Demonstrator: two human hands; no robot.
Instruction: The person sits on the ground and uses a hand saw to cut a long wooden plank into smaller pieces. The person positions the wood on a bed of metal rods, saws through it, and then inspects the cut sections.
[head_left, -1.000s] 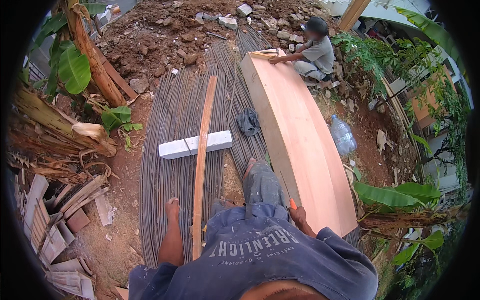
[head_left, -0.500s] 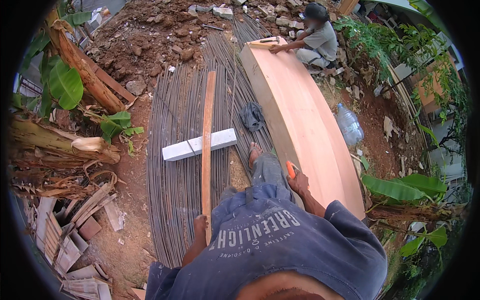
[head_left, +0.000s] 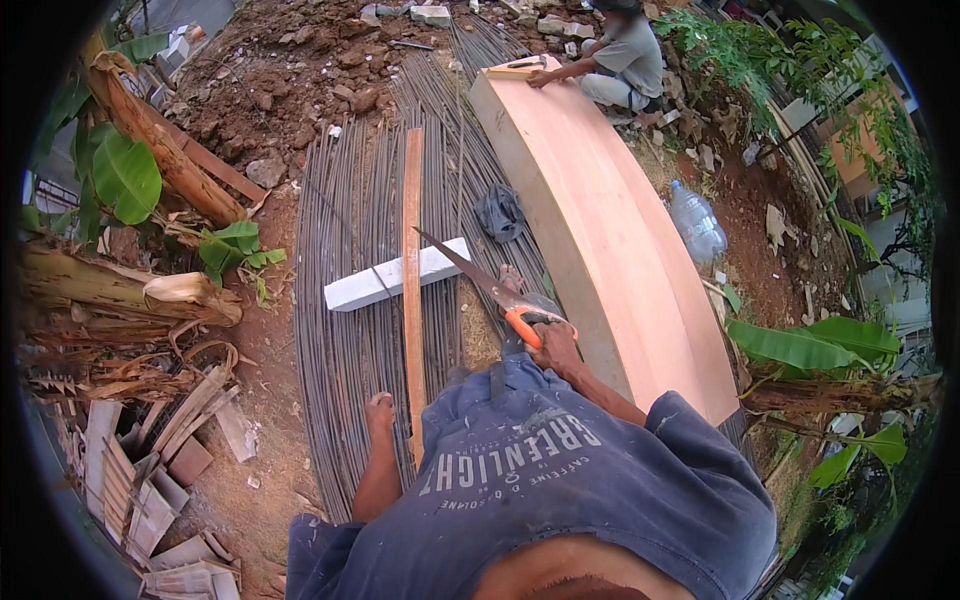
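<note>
In my right hand [head_left: 556,346] is a handsaw with an orange handle; my fingers wrap round its grip. The saw's blade [head_left: 480,277] points forward and left, its tip appearing over the long narrow wooden strip [head_left: 413,340]. That strip lies across a white rectangular block [head_left: 350,291], its near end hidden by my shirt. Just left of the strip is my left hand [head_left: 380,411], apart from it, holding nothing, fingers loosely bent. Whether the blade touches the strip I cannot tell.
Under the block lie many dark metal rods [head_left: 340,390]. A long plywood-topped box form [head_left: 610,230] stands at right, where another person [head_left: 625,65] crouches at its far end. A black plastic bag [head_left: 500,214], a clear water jug [head_left: 697,222] and scrap boards [head_left: 140,490] lie around.
My right hand has brought the saw left and forward, and its blade now shows. My left hand has come off the strip, moving left and slightly forward.
</note>
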